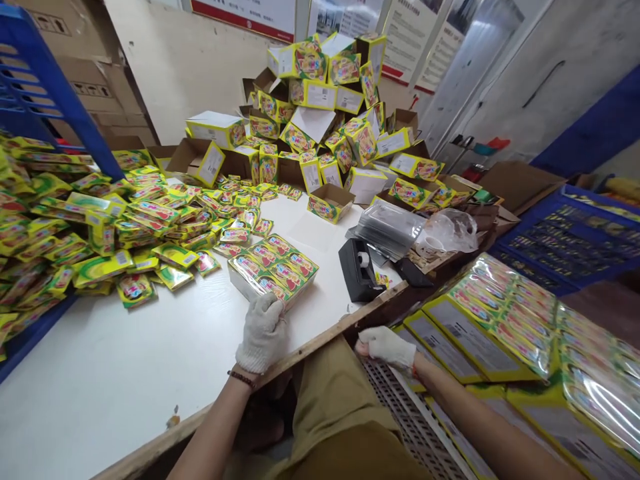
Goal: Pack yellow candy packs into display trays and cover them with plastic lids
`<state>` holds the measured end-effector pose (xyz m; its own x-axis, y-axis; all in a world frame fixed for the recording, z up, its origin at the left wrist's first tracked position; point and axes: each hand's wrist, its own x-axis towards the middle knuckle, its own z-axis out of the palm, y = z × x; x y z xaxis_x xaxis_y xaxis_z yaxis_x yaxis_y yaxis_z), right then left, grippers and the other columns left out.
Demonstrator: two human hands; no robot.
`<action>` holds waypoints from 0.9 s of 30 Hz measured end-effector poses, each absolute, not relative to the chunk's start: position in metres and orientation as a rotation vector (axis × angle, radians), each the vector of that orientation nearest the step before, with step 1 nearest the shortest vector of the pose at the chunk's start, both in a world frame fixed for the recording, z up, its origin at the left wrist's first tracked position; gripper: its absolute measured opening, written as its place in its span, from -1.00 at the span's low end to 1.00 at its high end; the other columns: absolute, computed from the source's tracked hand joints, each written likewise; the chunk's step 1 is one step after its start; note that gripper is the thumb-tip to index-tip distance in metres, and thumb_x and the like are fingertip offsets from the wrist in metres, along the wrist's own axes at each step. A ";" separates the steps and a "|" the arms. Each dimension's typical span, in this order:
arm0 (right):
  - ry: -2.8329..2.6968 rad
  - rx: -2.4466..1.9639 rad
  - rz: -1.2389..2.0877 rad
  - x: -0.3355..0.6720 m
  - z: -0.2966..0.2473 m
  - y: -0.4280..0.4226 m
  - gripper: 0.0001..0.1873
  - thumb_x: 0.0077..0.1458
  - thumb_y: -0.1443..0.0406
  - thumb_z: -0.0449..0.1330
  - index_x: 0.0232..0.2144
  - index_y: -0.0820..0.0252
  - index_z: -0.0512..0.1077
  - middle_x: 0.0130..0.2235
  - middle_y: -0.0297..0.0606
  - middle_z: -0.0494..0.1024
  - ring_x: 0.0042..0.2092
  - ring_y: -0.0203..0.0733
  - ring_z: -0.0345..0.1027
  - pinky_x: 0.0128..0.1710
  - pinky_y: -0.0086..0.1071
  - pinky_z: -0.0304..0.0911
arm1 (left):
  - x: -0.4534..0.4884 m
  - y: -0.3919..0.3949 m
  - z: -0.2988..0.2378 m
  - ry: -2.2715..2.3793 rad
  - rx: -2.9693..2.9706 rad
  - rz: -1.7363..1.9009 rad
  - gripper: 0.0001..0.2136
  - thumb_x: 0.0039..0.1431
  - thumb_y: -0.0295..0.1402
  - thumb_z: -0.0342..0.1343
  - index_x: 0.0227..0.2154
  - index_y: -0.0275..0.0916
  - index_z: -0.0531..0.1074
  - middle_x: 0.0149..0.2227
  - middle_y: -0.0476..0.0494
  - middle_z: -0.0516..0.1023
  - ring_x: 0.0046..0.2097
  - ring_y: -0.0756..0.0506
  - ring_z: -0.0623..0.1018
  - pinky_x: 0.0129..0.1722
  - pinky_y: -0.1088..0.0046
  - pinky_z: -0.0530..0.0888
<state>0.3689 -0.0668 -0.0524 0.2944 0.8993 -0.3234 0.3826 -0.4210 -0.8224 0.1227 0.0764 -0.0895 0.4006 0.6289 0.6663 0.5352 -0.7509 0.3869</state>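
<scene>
My left hand (pixel 263 331), in a white knit glove, rests on the white table (pixel 125 373) with its fingers curled against the near end of a clear-wrapped bundle of small yellow packets (pixel 274 267). My right hand (pixel 386 347), also gloved, is closed at the table's near right edge, beside a wrapped yellow pack in the stack to my right. What its fingers hold is hidden. A black tape dispenser (pixel 358 269) sits just right of the bundle.
Loose yellow packets (pixel 100 227) heap across the left of the table. Open and closed yellow cartons (pixel 320 113) pile up at the back. Clear plastic bags (pixel 395 230) lie by the dispenser. Wrapped packs (pixel 520 320) are stacked at right, blue crates (pixel 575 240) behind them.
</scene>
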 end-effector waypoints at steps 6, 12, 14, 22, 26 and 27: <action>-1.017 -1.393 1.294 0.302 -0.040 0.009 -0.47 -0.19 -0.13 0.31 -0.59 0.20 0.33 -0.60 -0.39 0.37 -0.54 -0.36 0.20 -0.51 -0.45 0.13 | 0.123 0.076 -0.094 1.108 2.540 1.398 -0.88 0.06 -0.54 0.01 -0.41 -0.19 0.38 -0.33 -0.14 0.47 -0.26 -0.13 0.45 -0.24 0.32 0.41; -0.829 -1.387 1.353 0.282 -0.056 0.042 -0.49 -0.32 -0.08 0.37 -0.57 0.19 0.32 -0.57 -0.40 0.36 -0.55 -0.37 0.23 -0.58 -0.48 0.08 | 0.125 0.075 -0.099 1.078 2.579 1.469 -0.65 0.10 -0.57 0.00 -0.03 -0.25 0.34 -0.24 -0.18 0.47 -0.20 -0.14 0.45 -0.17 0.29 0.42; -0.831 -1.377 1.364 0.283 -0.061 0.040 -0.50 -0.29 -0.07 0.36 -0.58 0.19 0.32 -0.58 -0.40 0.36 -0.55 -0.37 0.22 -0.57 -0.48 0.09 | 0.124 0.074 -0.094 1.051 2.672 1.352 -0.51 0.07 -0.60 -0.02 0.10 -0.24 0.29 -0.20 -0.19 0.46 -0.19 -0.14 0.44 -0.17 0.29 0.40; -0.949 -1.544 1.352 0.285 -0.079 0.047 -0.58 -0.10 -0.02 0.26 -0.61 0.19 0.29 -0.62 -0.40 0.34 -0.59 -0.39 0.16 -0.58 -0.48 0.10 | 0.138 0.069 -0.065 1.307 2.703 0.921 -0.83 0.22 -0.30 0.04 -0.34 -0.22 0.52 -0.31 -0.19 0.44 -0.24 -0.17 0.39 -0.24 0.29 0.30; -0.999 -1.692 1.347 0.286 -0.086 0.044 -0.61 -0.06 0.10 0.24 -0.70 0.15 0.22 -0.72 -0.42 0.25 -0.66 -0.37 0.08 -0.65 -0.45 -0.02 | 0.154 0.074 -0.064 1.583 2.663 0.857 -0.76 0.22 -0.26 0.04 -0.50 -0.20 0.48 -0.41 -0.18 0.45 -0.33 -0.18 0.38 -0.36 0.29 0.22; -1.018 -1.707 1.333 0.290 -0.086 0.041 -0.61 -0.05 0.11 0.23 -0.71 0.15 0.21 -0.73 -0.42 0.24 -0.66 -0.37 0.06 -0.65 -0.45 -0.04 | 0.156 0.075 -0.066 1.615 2.670 0.864 -0.79 0.20 -0.29 0.05 -0.50 -0.21 0.48 -0.41 -0.18 0.46 -0.33 -0.18 0.38 -0.37 0.29 0.21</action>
